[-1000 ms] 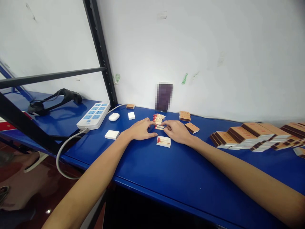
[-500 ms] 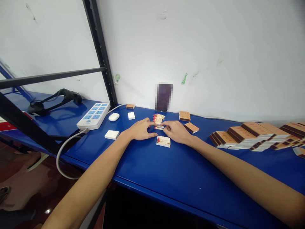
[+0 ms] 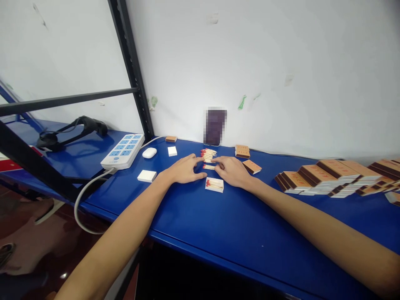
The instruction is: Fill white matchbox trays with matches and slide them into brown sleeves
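Note:
Red-tipped matches (image 3: 208,154) lie in a loose pile on the blue table, with a few more matches (image 3: 209,167) in a small row just nearer to me. My left hand (image 3: 186,168) is on the left of them, thumb and index finger spread, the index fingertip at the near edge of the pile. From the right, my right hand (image 3: 231,171) reaches its index finger to the same edge, its thumb beside the small row. Neither hand grips anything that I can see. Nearer me sits an open matchbox tray (image 3: 214,185) with matches inside.
Closed matchboxes (image 3: 251,166) lie right of my hands, and large stacks of matchboxes (image 3: 325,177) stand farther right. On the left are white boxes (image 3: 146,176), an earbud case (image 3: 149,153), a power strip (image 3: 123,152) and a black headset (image 3: 73,131). A pixelated phone (image 3: 215,127) leans on the wall.
Both index fingers have moved slightly away from me, up to the pile. A gap now shows between the pile and the small row of matches.

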The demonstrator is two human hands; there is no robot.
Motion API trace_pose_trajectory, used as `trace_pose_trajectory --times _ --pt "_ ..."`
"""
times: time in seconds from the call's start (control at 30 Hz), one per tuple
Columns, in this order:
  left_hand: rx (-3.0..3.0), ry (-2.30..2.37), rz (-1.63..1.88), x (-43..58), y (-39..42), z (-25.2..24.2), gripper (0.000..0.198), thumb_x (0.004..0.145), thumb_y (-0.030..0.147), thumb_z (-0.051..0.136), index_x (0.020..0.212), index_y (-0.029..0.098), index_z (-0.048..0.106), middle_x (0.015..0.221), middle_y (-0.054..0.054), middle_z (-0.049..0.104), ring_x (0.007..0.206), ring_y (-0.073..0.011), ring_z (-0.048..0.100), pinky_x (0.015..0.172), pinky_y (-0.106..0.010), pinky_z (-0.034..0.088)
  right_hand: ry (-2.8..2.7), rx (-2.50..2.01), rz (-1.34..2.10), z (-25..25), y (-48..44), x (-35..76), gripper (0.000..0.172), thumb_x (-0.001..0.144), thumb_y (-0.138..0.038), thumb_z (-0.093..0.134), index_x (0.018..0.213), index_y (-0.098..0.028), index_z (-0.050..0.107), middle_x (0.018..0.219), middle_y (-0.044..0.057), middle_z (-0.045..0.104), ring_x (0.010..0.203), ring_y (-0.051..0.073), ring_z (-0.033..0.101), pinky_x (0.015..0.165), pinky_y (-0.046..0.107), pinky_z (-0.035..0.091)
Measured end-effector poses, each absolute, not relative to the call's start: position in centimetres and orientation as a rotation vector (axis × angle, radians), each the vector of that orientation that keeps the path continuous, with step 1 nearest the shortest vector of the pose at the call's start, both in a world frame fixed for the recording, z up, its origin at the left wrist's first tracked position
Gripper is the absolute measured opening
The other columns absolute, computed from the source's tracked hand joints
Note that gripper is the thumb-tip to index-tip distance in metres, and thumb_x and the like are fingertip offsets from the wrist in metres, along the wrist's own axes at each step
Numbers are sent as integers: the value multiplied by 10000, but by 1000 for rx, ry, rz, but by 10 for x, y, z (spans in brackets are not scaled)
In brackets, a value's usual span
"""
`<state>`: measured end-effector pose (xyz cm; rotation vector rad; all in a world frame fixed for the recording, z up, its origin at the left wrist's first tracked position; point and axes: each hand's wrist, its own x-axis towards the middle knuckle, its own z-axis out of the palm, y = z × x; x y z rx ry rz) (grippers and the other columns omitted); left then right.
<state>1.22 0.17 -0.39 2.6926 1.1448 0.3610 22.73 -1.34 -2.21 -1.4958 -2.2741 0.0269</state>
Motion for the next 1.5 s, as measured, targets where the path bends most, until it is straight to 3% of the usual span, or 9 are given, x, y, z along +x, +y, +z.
trace_pose_trajectory --times 0.53,0.8,1.1,1.3,1.5 --pt "2742 1238 298 16 1 -6 629 868 600 446 1351 198 483 1001 -93 547 912 -259 574 794 -372 444 -2332 -1458 30 -23 -13 228 405 875 -202 425 1192 -187 677 1100 73 712 964 209 644 838 289 438" --pt "2719 1238 313 16 3 -9 611 852 609 459 1311 207 493 1017 -83 555 902 -250 582 796 -374 454 -2319 -1471 63 -19 -15 226 383 866 -204 434 1152 -177 688 972 60 737 826 192 647 704 275 418" --pt "2726 1246 328 17 3 -10 590 848 605 459 1273 198 500 1083 -105 562 976 -280 574 833 -403 453 -2304 -1475 51 -19 -15 226 364 861 -219 441 1123 -181 691 888 53 725 769 181 624 670 272 386" --pt "2683 1229 357 16 2 -8 578 835 581 504 1275 204 498 1039 -95 581 920 -263 583 794 -379 460 -2297 -1484 50 -19 -16 226 337 867 -212 440 1093 -187 688 898 46 711 768 172 611 645 265 373" --pt "2711 1245 334 17 1 -7 661 867 584 457 1381 170 437 1092 -124 578 1003 -278 567 851 -386 444 -2318 -1485 -62 -22 -14 227 383 919 -262 413 1219 -197 640 1022 79 657 858 199 593 726 291 390"
